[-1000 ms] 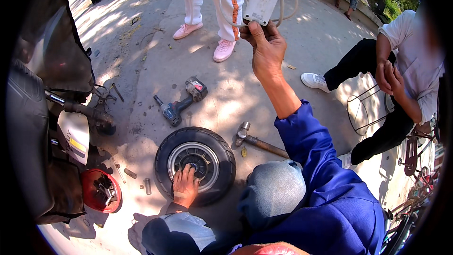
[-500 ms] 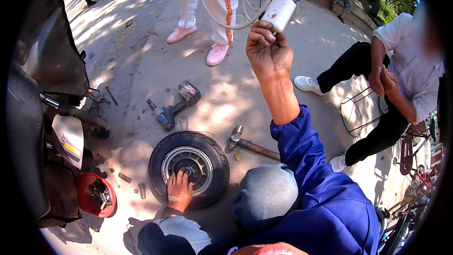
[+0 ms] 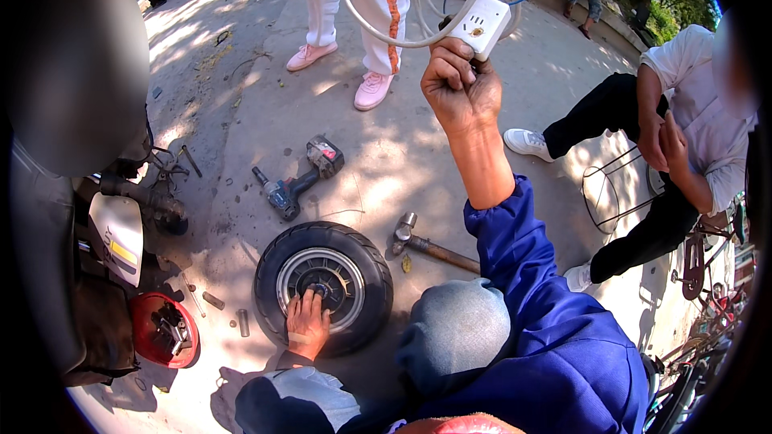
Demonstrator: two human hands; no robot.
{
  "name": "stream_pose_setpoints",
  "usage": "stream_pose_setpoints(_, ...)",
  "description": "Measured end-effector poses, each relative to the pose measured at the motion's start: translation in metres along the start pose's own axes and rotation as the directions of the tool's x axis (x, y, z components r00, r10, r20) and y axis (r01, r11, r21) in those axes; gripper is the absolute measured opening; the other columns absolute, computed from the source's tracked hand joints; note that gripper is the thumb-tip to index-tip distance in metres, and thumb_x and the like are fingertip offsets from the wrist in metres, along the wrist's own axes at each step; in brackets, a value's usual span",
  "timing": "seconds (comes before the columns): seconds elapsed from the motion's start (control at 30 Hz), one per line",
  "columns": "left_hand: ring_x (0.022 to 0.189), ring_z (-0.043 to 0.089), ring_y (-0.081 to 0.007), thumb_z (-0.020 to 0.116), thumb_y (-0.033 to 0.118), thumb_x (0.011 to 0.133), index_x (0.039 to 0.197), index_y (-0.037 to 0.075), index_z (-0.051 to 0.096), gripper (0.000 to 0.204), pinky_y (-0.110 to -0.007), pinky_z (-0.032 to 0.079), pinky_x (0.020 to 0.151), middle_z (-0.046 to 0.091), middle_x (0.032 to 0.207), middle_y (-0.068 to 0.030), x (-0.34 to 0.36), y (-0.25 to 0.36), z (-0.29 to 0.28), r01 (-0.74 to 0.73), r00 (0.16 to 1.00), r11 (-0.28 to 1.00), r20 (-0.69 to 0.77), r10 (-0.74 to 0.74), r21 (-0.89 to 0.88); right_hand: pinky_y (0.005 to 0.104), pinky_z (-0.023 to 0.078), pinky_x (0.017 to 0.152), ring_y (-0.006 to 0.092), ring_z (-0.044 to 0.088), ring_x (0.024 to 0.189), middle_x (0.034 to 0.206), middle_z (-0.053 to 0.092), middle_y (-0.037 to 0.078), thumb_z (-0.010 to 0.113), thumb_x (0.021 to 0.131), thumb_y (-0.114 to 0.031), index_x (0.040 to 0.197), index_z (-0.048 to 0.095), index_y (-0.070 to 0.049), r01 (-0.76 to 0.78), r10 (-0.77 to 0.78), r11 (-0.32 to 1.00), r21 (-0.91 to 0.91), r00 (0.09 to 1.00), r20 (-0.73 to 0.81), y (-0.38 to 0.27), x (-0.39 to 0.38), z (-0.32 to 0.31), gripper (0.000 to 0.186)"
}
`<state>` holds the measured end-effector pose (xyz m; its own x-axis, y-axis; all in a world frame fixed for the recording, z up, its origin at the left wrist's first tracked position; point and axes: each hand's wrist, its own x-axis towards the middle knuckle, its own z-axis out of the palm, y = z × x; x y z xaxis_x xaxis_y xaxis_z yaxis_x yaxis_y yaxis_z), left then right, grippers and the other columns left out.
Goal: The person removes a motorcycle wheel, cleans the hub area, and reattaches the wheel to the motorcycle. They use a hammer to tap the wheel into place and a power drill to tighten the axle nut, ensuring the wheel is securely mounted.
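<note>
Right hand (image 3: 464, 96): our thumb and fingers clasp the near edge of a white rectangular plastic socket box (image 3: 480, 26), held aloft, slotted face toward us; looped pale cable (image 3: 414, 45) hangs beside it.

Left hand (image 3: 308, 325): our fingers touch the dark hub of a black-tyred wheel with a silver metal rim (image 3: 346, 293), lying flat on grey pavement; we cannot tell whether they grip the axle.

Beyond the wheel: one blue-and-black cordless power tool (image 3: 304, 183), on its side. Right of the wheel: one steel-headed hammer with brown wooden handle (image 3: 442, 253). Left of it: one short metal cylinder (image 3: 244, 323), then one round red bowl (image 3: 145, 328) containing loose metal parts (image 3: 173, 331).

Farther out: one standing person in white trousers (image 3: 371, 0); at right, one seated person in a white shirt (image 3: 687, 84).
</note>
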<state>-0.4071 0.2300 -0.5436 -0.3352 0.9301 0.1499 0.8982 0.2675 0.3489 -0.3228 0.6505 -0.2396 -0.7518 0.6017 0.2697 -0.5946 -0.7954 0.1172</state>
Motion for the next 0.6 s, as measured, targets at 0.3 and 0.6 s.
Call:
stream_pose_setpoints(0.3,0.122,0.053,-0.0445,0.073,0.015,0.084,0.129,-0.001,0.061,0.049,-0.052,0.041,0.109,0.055,0.139,-0.0195,-0.0001,-0.001,0.0028,-0.002,1.0,1.0,-0.013,0.002,0.011,0.0241,0.029,0.044,0.0067,0.036,0.046,0.074,0.048,0.003,0.045,0.102,-0.017,0.099,0.05,0.0,0.007,-0.007,1.0,0.006,1.0,-0.015,0.0038,-0.0003,0.0028,0.018)
stream_pose_setpoints(0.6,0.122,0.053,-0.0447,0.073,0.015,0.084,0.13,-0.002,0.061,0.05,-0.052,0.041,0.109,0.056,0.139,-0.0199,-0.0001,-0.0004,0.0021,0.005,1.0,1.0,-0.009,-0.005,0.005,0.0247,0.026,0.042,0.0067,0.034,0.045,0.071,0.046,0.001,0.046,0.102,-0.018,0.095,0.048,-0.002,-0.038,0.037,0.999,-0.034,0.999,-0.002,0.0004,-0.0004,0.0013,0.018)
